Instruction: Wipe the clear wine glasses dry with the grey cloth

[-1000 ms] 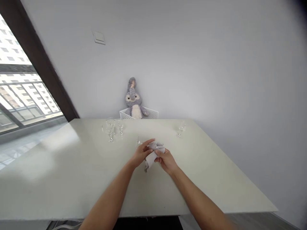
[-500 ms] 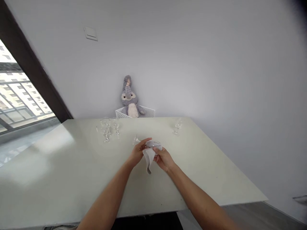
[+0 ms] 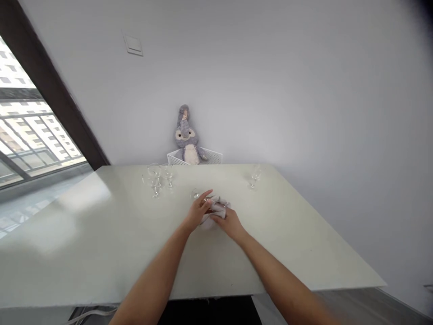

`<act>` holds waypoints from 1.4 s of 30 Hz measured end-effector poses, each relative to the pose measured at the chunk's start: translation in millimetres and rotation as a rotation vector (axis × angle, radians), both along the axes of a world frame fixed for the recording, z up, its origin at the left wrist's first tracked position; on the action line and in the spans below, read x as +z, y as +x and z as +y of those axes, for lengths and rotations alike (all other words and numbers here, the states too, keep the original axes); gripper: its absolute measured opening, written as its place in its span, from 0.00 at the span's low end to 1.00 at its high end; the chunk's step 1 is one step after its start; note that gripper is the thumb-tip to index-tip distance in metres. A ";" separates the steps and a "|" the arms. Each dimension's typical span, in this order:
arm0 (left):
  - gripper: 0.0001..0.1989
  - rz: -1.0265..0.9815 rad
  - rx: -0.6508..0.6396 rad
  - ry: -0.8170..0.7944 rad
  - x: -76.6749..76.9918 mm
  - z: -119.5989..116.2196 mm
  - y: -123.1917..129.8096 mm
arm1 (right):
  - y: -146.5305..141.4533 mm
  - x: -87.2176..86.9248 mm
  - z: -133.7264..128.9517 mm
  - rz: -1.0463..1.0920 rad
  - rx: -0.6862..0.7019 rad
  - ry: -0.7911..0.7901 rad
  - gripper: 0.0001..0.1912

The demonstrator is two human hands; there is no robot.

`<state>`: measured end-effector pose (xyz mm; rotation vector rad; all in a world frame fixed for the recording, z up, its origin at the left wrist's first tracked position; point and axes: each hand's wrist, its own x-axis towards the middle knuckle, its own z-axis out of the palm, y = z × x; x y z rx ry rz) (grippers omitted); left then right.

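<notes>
Over the middle of the table, my left hand grips a clear stemmed glass, held tilted with its round foot pointing to the upper left. A light grey cloth covers most of the bowl. My right hand has the cloth bunched in its fingers against the glass; some of those fingers are hidden by the fabric. Further back on the left stand three more stemmed glasses, close together and upright. Another upright stemmed glass stands alone at the back right.
The pale table reaches back toward a grey wall. Behind its far edge, a grey plush toy sits in a white perforated basket. A window with railings lies to the left. A cable shows below the front edge.
My right hand has pushed the cloth into and around the bowl, so the hanging corner is now bunched up. The left hand still grips the glass. The view has shifted slightly.
</notes>
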<state>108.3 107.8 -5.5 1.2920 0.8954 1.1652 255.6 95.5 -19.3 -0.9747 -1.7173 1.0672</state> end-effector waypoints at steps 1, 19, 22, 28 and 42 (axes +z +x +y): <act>0.27 0.054 0.032 -0.012 -1.4 0.8 -0.3 | 0.6 -0.1 -0.4 -0.165 -0.049 0.110 0.15; 0.15 0.901 0.058 0.465 -4.9 -0.3 -6.0 | 90.6 55.0 14.5 -0.404 0.193 0.153 0.09; 0.15 0.939 0.069 0.380 -3.4 2.0 -9.5 | 118.1 61.1 13.6 -0.397 0.006 0.184 0.14; 0.14 1.018 0.246 0.398 -5.4 4.5 -11.8 | 99.5 78.8 -20.9 -0.611 -0.023 0.485 0.16; 0.13 1.196 0.284 1.008 -2.8 -4.5 -7.2 | 36.1 87.9 30.3 -0.432 0.077 0.022 0.15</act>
